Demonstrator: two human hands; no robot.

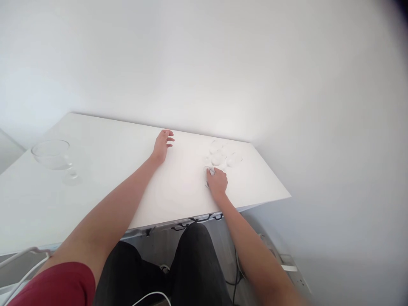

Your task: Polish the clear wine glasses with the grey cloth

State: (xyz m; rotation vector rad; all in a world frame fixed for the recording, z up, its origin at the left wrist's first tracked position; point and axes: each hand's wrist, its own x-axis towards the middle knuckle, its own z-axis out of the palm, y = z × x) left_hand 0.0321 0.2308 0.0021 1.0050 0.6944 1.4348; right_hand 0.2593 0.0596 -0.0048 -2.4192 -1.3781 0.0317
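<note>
My right hand [217, 182] is closed at the right part of the white table, its thumb and index finger pinching a small clear, glass-like piece [212, 171]. Just beyond it lie several clear round pieces, among them a middle one [218, 158] and a right-hand one [235, 160]; their exact kind is hard to make out against the white top. My left hand [163, 144] rests near the table's back edge with fingers apart and slightly curled, holding nothing. Far to the left stands a clear glass bowl [50, 155], with a small clear knob-like part [74, 174] beside its base.
The white table [172, 187] meets a plain white wall [204, 68] at its back edge. Black hooks or clips [194, 219] line the underside of the front edge. Dark cables [236, 272] and a power strip [299, 280] lie below right. A white cable [25, 276] runs at lower left.
</note>
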